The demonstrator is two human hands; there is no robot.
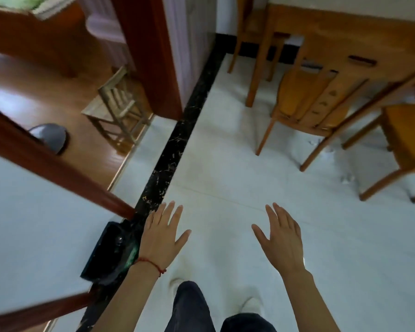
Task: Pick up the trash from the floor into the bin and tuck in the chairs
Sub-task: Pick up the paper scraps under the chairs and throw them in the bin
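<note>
My left hand (162, 236) and my right hand (282, 238) hang flat over the white floor, fingers spread and holding nothing. A dark bin lined with a black bag (110, 255) stands on the floor just left of my left hand. Small white scraps of trash (346, 179) lie on the floor at the right, more trash (315, 142) under a wooden chair (307, 101). That chair stands pulled out from the wooden table (345, 41). A second chair (407, 140) is at the right edge, and a third chair (249, 25) is at the back.
A black marble strip (175, 149) crosses the floor along a doorway with dark red wooden frames (153, 56). Beyond it, on wood flooring, stand a small pale stool (118, 109) and a grey round object (50, 137). My legs and white shoes show at the bottom.
</note>
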